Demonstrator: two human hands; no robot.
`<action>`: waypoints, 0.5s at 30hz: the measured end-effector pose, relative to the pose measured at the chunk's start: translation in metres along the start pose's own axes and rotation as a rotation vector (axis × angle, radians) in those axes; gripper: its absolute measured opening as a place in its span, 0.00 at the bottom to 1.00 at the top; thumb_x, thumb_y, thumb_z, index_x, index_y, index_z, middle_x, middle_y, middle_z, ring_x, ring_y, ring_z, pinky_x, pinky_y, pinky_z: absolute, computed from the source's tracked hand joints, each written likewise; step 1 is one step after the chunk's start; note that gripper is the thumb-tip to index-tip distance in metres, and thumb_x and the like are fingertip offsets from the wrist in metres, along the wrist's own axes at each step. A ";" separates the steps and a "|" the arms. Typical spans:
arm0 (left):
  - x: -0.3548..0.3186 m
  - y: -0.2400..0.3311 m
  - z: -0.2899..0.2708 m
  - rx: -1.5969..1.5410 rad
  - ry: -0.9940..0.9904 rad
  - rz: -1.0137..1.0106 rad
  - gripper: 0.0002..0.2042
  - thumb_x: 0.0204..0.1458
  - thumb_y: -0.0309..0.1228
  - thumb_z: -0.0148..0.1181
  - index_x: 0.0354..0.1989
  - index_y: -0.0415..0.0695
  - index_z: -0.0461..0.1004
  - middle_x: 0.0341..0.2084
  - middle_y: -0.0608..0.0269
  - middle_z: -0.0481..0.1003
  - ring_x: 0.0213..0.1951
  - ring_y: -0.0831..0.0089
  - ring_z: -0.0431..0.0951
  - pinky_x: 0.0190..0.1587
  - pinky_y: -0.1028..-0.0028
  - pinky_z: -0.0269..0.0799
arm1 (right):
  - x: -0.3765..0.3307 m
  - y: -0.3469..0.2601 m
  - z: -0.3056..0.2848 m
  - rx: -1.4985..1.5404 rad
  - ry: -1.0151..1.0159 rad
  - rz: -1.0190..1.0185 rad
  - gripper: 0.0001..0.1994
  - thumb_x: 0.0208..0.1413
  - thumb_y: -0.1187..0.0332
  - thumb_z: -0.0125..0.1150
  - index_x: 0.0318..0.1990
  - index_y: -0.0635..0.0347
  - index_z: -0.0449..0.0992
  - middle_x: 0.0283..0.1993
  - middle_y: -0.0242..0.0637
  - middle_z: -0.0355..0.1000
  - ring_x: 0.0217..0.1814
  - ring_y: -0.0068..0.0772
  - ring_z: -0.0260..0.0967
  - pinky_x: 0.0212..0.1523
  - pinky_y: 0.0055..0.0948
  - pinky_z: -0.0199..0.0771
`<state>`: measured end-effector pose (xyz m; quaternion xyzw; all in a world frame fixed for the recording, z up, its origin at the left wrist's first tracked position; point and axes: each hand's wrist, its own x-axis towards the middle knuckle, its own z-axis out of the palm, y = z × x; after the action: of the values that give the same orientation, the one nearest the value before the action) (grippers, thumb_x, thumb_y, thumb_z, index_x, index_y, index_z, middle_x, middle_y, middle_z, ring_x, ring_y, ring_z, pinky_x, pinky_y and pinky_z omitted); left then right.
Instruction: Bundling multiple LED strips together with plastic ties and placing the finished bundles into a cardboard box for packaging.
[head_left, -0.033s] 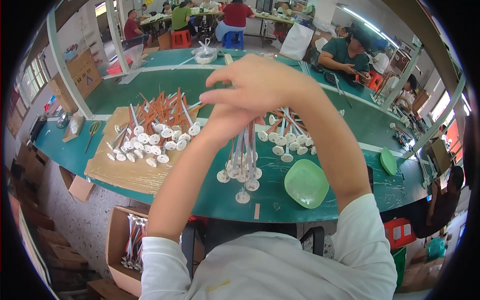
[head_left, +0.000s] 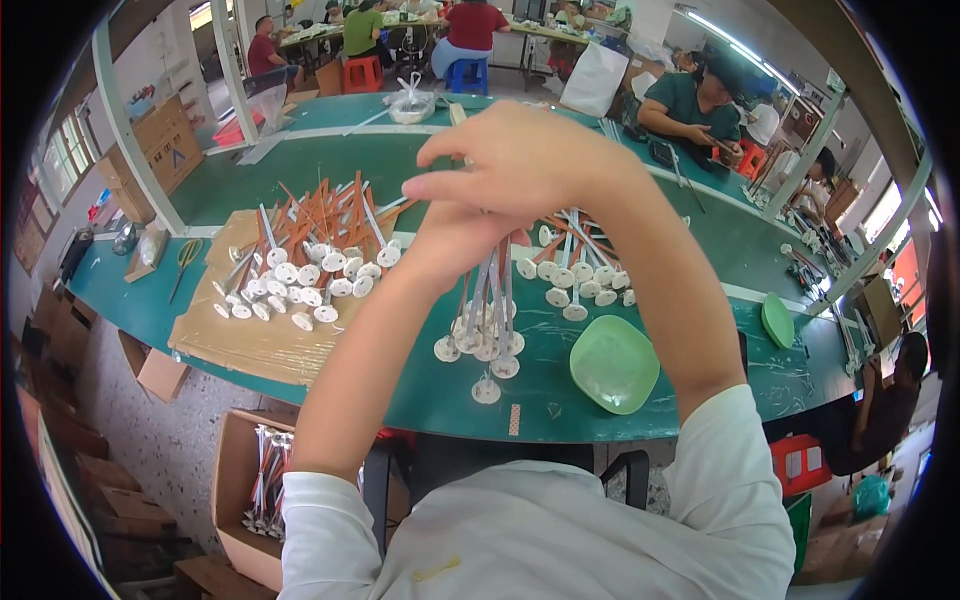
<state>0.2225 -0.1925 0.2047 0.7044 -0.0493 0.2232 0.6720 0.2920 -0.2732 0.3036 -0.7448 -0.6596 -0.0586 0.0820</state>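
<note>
In the head view, grasping a bunch of disc-ended strips [head_left: 490, 318] in the left hand [head_left: 460, 240], discs [head_left: 486, 390] downward over the green table [head_left: 425, 412], between the cardboard sheet [head_left: 250, 350] and the green dish [head_left: 614, 366]. With the right hand [head_left: 525, 158] crossed over the top, cannot tell whether gripping anything. Might slip loose if pinched unevenly, or snag the neighbouring pile [head_left: 564, 279] if swung sideways.

Scissors [head_left: 183, 270]: near table's [head_left: 450, 415] left end | large green dish [head_left: 612, 365]: by near edge, right of middle | smaller green dish [head_left: 777, 320]: toward right end | clear bag [head_left: 408, 108]: far edge | blue stool [head_left: 467, 75]: beyond far edge
</note>
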 end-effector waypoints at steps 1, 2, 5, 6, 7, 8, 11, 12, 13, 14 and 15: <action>0.003 -0.002 0.001 -0.019 0.021 0.023 0.11 0.53 0.36 0.59 0.39 0.43 0.73 0.29 0.65 0.74 0.30 0.75 0.74 0.32 0.73 0.70 | 0.000 0.000 -0.003 -0.030 -0.027 0.026 0.29 0.54 0.37 0.49 0.44 0.54 0.80 0.38 0.47 0.78 0.43 0.51 0.76 0.45 0.44 0.75; 0.009 -0.009 0.001 -0.023 0.017 0.012 0.11 0.53 0.36 0.59 0.39 0.43 0.73 0.29 0.65 0.74 0.30 0.75 0.74 0.32 0.73 0.70 | -0.002 -0.003 -0.004 -0.022 -0.033 0.034 0.29 0.54 0.37 0.49 0.44 0.54 0.80 0.38 0.47 0.78 0.43 0.51 0.76 0.45 0.44 0.75; 0.005 -0.025 -0.009 -0.166 0.133 -0.006 0.10 0.55 0.37 0.55 0.37 0.44 0.72 0.28 0.65 0.73 0.28 0.75 0.73 0.30 0.74 0.68 | -0.003 -0.029 0.000 -0.076 -0.021 0.004 0.26 0.55 0.44 0.54 0.45 0.58 0.79 0.38 0.50 0.77 0.41 0.54 0.74 0.43 0.43 0.74; 0.009 -0.028 -0.007 -0.063 0.129 -0.005 0.10 0.56 0.37 0.54 0.37 0.43 0.72 0.28 0.64 0.73 0.27 0.75 0.73 0.30 0.74 0.68 | -0.003 -0.027 0.003 -0.138 0.009 0.033 0.25 0.55 0.44 0.54 0.45 0.58 0.79 0.38 0.50 0.77 0.41 0.54 0.75 0.43 0.43 0.74; 0.011 -0.031 -0.005 0.041 0.127 -0.005 0.10 0.57 0.37 0.53 0.37 0.43 0.72 0.28 0.64 0.72 0.26 0.75 0.72 0.29 0.75 0.67 | -0.004 -0.024 0.004 -0.199 0.038 0.058 0.25 0.55 0.45 0.55 0.45 0.58 0.79 0.38 0.51 0.77 0.40 0.53 0.75 0.43 0.42 0.74; 0.014 -0.032 -0.003 0.036 0.121 -0.018 0.10 0.57 0.37 0.53 0.37 0.43 0.72 0.28 0.64 0.72 0.26 0.75 0.72 0.29 0.75 0.67 | -0.006 -0.021 0.001 -0.191 0.030 0.067 0.25 0.55 0.45 0.55 0.45 0.58 0.79 0.38 0.51 0.77 0.40 0.53 0.75 0.43 0.42 0.74; 0.017 -0.005 0.023 0.108 0.149 0.301 0.08 0.55 0.35 0.56 0.36 0.43 0.73 0.23 0.68 0.72 0.24 0.77 0.72 0.26 0.75 0.66 | -0.012 0.000 -0.010 0.014 0.101 -0.211 0.24 0.52 0.49 0.61 0.46 0.61 0.78 0.38 0.49 0.78 0.41 0.47 0.77 0.42 0.38 0.75; 0.015 0.000 0.024 0.108 0.149 0.278 0.08 0.55 0.35 0.56 0.36 0.43 0.73 0.23 0.68 0.72 0.24 0.77 0.72 0.26 0.75 0.66 | -0.013 -0.009 -0.012 0.019 0.218 -0.132 0.20 0.53 0.56 0.63 0.45 0.64 0.78 0.38 0.46 0.78 0.39 0.42 0.76 0.41 0.32 0.75; 0.011 0.004 0.023 0.183 0.111 0.341 0.08 0.54 0.34 0.57 0.34 0.42 0.73 0.21 0.68 0.72 0.23 0.78 0.72 0.26 0.75 0.66 | -0.015 -0.025 -0.030 0.065 0.088 -0.133 0.26 0.53 0.49 0.58 0.48 0.64 0.77 0.42 0.51 0.76 0.44 0.47 0.75 0.47 0.36 0.73; 0.009 0.006 0.024 0.250 0.060 0.404 0.08 0.53 0.34 0.59 0.32 0.42 0.74 0.20 0.68 0.72 0.22 0.78 0.71 0.25 0.75 0.65 | -0.017 -0.036 -0.047 0.110 -0.041 -0.123 0.32 0.54 0.41 0.52 0.51 0.64 0.76 0.46 0.55 0.75 0.49 0.52 0.73 0.53 0.40 0.72; 0.010 0.006 0.026 0.238 0.043 0.385 0.08 0.53 0.34 0.59 0.32 0.42 0.74 0.20 0.68 0.72 0.22 0.78 0.71 0.25 0.75 0.65 | -0.017 -0.036 -0.049 0.125 -0.047 -0.101 0.32 0.54 0.41 0.52 0.51 0.64 0.76 0.46 0.55 0.75 0.49 0.52 0.73 0.53 0.40 0.72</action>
<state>0.2359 -0.2162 0.2144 0.7515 -0.1419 0.3667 0.5298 0.2555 -0.2956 0.3494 -0.7053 -0.7004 -0.0041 0.1098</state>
